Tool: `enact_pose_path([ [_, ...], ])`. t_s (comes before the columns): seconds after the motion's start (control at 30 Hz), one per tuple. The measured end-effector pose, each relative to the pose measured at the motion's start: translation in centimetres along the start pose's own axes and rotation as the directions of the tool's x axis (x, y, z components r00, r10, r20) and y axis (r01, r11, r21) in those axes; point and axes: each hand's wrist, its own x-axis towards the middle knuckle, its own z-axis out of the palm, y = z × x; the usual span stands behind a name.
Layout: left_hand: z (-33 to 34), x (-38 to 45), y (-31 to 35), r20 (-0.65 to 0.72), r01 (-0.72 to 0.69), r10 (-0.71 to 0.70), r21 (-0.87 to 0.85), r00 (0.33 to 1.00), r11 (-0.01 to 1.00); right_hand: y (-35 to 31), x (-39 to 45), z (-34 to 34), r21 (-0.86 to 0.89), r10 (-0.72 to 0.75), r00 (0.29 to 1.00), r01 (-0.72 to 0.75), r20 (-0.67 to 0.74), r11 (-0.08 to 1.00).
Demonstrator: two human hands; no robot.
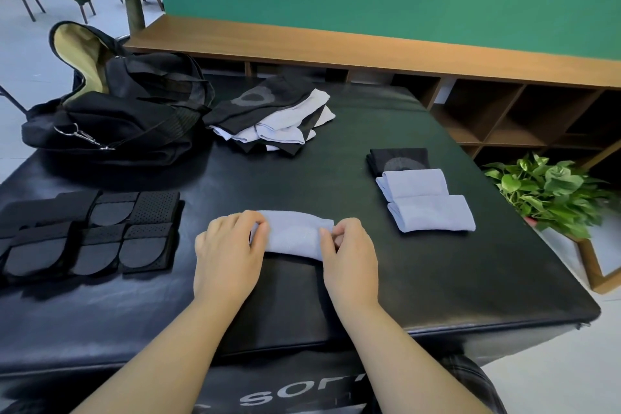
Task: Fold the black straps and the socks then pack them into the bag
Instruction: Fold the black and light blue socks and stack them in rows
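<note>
From the head view, the person stands at the near edge of a black padded table [403, 279] and works on one pale blue sock [292, 233] lying just in from that edge, near its middle. The left hand [228, 252] pinches the sock's left end with curled fingers, and the right hand [347, 252] pinches its right end the same way. I take it both ends are held so the fold stays square while it is pressed flat.

Toward the right edge sits a row of folded socks [425, 202]: a black one farthest, two pale blue ones nearer, each overlapping the next. They look parked there, out of the way, ready to be carried off together.

Near the far edge, about the middle, lies a loose pile of socks [272, 118] not yet folded, within easy reach.

Along the left edge the black straps [90, 232] lie in tidy rows, seemingly already folded.

At the far left corner the black bag [114, 118] stands unzipped, its pale lining showing, open so things can go straight in. Nothing of the folded lot appears packed yet; the bag's inside is mostly hidden.
</note>
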Motion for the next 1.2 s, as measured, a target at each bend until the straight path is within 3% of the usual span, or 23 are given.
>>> enact_pose_path([
  [0.2, 0.0, -0.8, -0.2, 0.140, -0.103, 0.098, 0.026, 0.985, 0.994, 0.5, -0.4, 0.3, -0.072, -0.092, 0.994, 0.087, -0.066, 0.994],
  [0.33, -0.2, -1.7, -0.4, 0.190, -0.236, 0.231, 0.006, 0.954, 0.972, 1.0, -1.1, 0.7, -0.217, -0.316, 0.924, 0.271, -0.214, 0.938],
  [0.47, -0.2, -2.5, -0.3, 0.227, -0.370, 0.368, -0.033, 0.902, 0.928, 0.5, -2.2, 0.1, -0.201, -0.503, 0.859, 0.477, -0.099, 0.855],
  [0.53, -0.1, -2.7, -0.5, 0.269, -0.358, 0.365, -0.075, 0.891, 0.931, 0.5, -2.6, -0.2, -0.180, -0.518, 0.855, 0.507, -0.015, 0.843],
  [0.73, -0.4, -3.2, -0.1, 0.286, -0.336, 0.357, -0.122, 0.889, 0.934, 1.9, -3.8, -0.9, -0.268, -0.424, 0.905, 0.418, 0.039, 0.868],
  [1.2, -0.8, -3.4, 0.0, 0.307, -0.254, 0.264, -0.072, 0.914, 0.965, 7.0, -3.6, -5.7, -0.460, -0.237, 0.965, 0.160, -0.115, 0.874],
])
